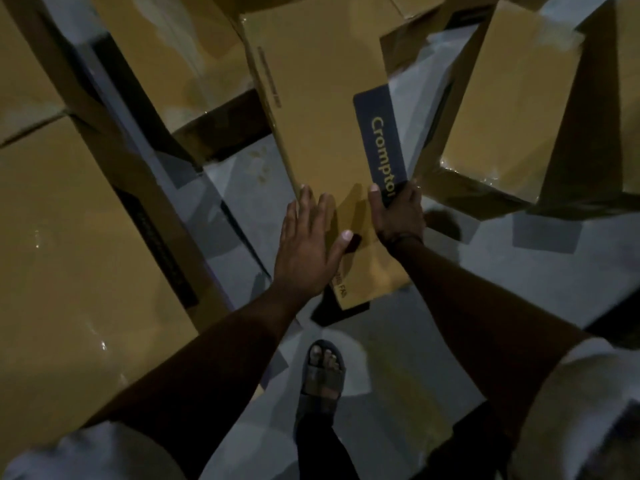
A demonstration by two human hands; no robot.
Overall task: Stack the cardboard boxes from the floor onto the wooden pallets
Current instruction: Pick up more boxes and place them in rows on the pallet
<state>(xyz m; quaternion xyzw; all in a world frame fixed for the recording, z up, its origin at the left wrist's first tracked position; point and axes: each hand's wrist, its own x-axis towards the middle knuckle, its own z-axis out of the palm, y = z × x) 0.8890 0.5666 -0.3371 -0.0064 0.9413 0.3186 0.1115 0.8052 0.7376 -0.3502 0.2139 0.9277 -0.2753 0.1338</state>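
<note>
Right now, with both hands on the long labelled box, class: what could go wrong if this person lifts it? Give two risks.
Only the right hand grips the box; the left hand lies flat, so the box may slip. The sandalled foot sits near its end, toes exposed.

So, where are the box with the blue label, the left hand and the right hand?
box with the blue label (pixel 322 109): head view, its bare brown top.
left hand (pixel 304 251): head view, back of the hand.
right hand (pixel 398 216): head view, back of the hand.
</note>
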